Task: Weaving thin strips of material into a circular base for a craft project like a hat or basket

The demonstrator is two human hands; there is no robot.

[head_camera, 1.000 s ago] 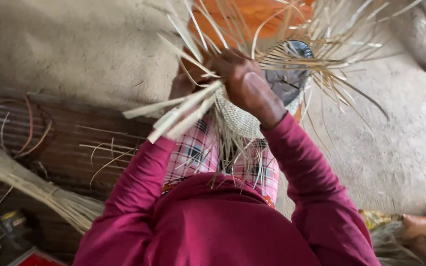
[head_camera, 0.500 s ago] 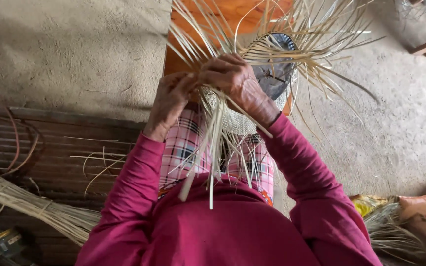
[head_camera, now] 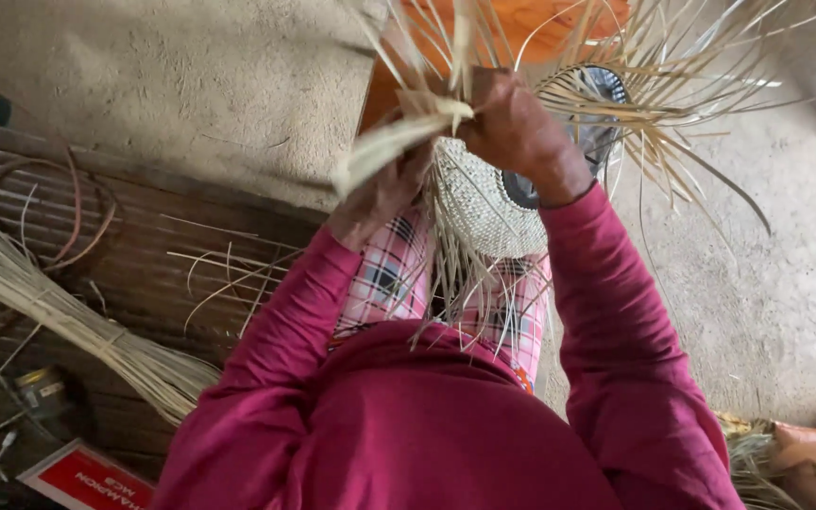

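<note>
A half-woven pale straw basket [head_camera: 484, 203] rests over my lap, with many loose straw strips [head_camera: 672, 85] fanning out from its rim. My right hand [head_camera: 521, 127] is closed on the basket's rim among the strips. My left hand [head_camera: 384, 189] sits just left of the basket and pinches a flat bunch of strips [head_camera: 389, 142] that sticks out to the left. A dark round form [head_camera: 597, 142] shows inside the basket's mouth. Magenta sleeves cover both my arms, above a pink checked cloth on my lap.
A long bundle of raw straw [head_camera: 59, 312] lies on a slatted wooden platform [head_camera: 144, 236] at the left, near thin brown hoops [head_camera: 77, 208]. A small tin [head_camera: 40, 392] and a red box [head_camera: 87, 477] sit bottom left. An orange seat [head_camera: 540, 24] and earthen floor lie beyond.
Both hands have moved up and right with the basket. The bunch of strips that hung down over my lap half a second ago now points left from my left hand.
</note>
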